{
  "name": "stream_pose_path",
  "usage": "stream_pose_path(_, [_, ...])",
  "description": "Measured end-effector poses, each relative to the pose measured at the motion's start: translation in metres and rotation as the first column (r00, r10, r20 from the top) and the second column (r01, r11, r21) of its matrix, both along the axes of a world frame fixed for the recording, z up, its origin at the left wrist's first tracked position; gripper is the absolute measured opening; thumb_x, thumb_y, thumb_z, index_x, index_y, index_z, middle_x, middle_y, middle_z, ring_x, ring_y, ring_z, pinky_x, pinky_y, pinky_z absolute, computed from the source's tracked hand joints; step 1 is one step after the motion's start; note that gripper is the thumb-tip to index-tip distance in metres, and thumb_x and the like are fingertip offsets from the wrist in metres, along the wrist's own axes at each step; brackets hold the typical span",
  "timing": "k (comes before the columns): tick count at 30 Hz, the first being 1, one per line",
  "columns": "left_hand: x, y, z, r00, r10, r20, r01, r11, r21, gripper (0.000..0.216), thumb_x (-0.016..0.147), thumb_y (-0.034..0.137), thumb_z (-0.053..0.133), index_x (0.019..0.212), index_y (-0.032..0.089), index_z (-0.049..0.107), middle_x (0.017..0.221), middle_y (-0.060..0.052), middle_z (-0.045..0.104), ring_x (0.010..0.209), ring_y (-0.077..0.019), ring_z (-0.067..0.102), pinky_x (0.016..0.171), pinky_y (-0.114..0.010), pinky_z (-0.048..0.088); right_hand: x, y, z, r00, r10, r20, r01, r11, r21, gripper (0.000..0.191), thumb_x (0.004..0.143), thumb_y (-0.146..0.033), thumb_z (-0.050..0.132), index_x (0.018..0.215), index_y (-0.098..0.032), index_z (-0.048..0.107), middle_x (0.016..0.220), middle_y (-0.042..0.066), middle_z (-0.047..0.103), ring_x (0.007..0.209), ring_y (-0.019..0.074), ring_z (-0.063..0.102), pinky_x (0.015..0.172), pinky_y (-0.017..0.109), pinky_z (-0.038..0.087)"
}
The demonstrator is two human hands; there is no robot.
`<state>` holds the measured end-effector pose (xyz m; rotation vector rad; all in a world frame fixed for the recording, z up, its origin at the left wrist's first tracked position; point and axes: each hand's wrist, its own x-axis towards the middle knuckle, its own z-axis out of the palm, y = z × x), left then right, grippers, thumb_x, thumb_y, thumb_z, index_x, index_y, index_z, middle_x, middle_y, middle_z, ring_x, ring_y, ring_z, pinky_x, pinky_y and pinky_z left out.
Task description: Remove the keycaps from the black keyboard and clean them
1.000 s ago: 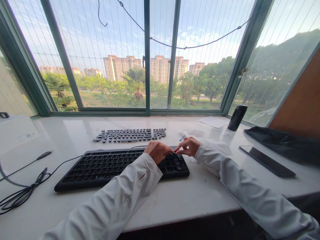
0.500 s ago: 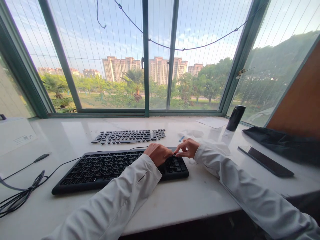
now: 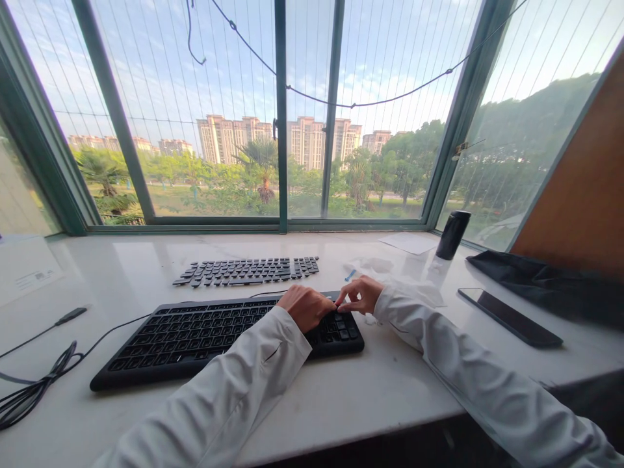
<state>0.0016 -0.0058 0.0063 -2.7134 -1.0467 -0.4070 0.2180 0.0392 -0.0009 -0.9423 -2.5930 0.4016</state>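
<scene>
Lying slantwise near the front edge of the white surface (image 3: pixel 390 383), a black keyboard (image 3: pixel 195 335) is showing full rows of dark keys, its thin lead running off to the left. Both hands are working at its right end, over the number pad. The left hand (image 3: pixel 306 305) is curling knuckles-up with its fingers bent down onto the keys; I cannot tell whether it is holding anything. The right hand (image 3: pixel 361 296) is meeting it from the other side, thumb and forefinger pressing together at the pad's top edge, though whatever is sitting between them is too small to make out. White sleeves are covering both arms to the wrists.

Just behind the keyboard, a set of loose keycaps (image 3: pixel 246 270) is lying in tidy rows, apart from it. A small blue item (image 3: pixel 350 275) is resting near the right hand, beside crumpled clear plastic (image 3: pixel 414 286). Further right, a phone (image 3: pixel 509 317) is lying face up, with a dark cloth (image 3: pixel 550 286) behind it and a black cup (image 3: pixel 452 234) standing by the window (image 3: pixel 302 130). A bundle of cable (image 3: pixel 39 383) is trailing along the left side. Nothing is blocking the hands.
</scene>
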Motion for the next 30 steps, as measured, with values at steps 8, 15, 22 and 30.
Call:
stream_pose_path(8, [0.0002, -0.0066, 0.0034, 1.000, -0.014, 0.024, 0.014, 1.000, -0.011, 0.028, 0.073, 0.024, 0.049, 0.090, 0.031, 0.070, 0.075, -0.001, 0.071, 0.069, -0.0183, 0.064, 0.057, -0.024, 0.041, 0.0016, 0.0002, 0.0010, 0.998, 0.016, 0.057, -0.016, 1.000, -0.015, 0.033, 0.076, -0.048, 0.060, 0.086, -0.018, 0.070, 0.041, -0.003, 0.059, 0.040, 0.0079, 0.052, 0.052, 0.019, 0.040])
stream_pose_path(15, [0.0024, -0.0075, 0.0044, 0.999, -0.004, 0.040, 0.004, 1.000, -0.018, 0.029, 0.071, 0.026, 0.051, 0.092, 0.031, 0.071, 0.071, -0.002, 0.071, 0.068, -0.0183, 0.064, 0.060, -0.025, 0.044, -0.0010, -0.0028, 0.0037, 0.998, -0.003, 0.062, -0.003, 0.996, 0.087, 0.032, 0.077, -0.049, 0.059, 0.082, -0.021, 0.073, 0.041, -0.002, 0.060, 0.044, 0.0083, 0.053, 0.062, 0.022, 0.042])
stream_pose_path(22, [0.0035, -0.0054, -0.0003, 0.997, 0.007, 0.082, -0.004, 0.999, -0.045, 0.032, 0.072, 0.026, 0.051, 0.097, 0.033, 0.070, 0.074, -0.002, 0.072, 0.071, -0.0181, 0.065, 0.064, -0.026, 0.046, -0.0003, 0.0019, -0.0012, 0.999, 0.027, 0.034, -0.029, 0.998, 0.051, 0.032, 0.076, -0.048, 0.061, 0.082, -0.018, 0.072, 0.040, -0.002, 0.060, 0.040, 0.0080, 0.052, 0.057, 0.020, 0.041])
stream_pose_path(30, [0.0057, -0.0080, -0.0016, 0.994, 0.025, 0.104, -0.021, 0.999, -0.039, 0.031, 0.074, 0.024, 0.051, 0.096, 0.031, 0.071, 0.076, -0.004, 0.072, 0.071, -0.0190, 0.065, 0.065, -0.028, 0.047, -0.0003, -0.0021, 0.0006, 1.000, 0.009, 0.017, -0.011, 0.995, 0.103, 0.031, 0.076, -0.048, 0.061, 0.082, -0.020, 0.073, 0.040, -0.002, 0.059, 0.044, 0.0090, 0.051, 0.059, 0.021, 0.041])
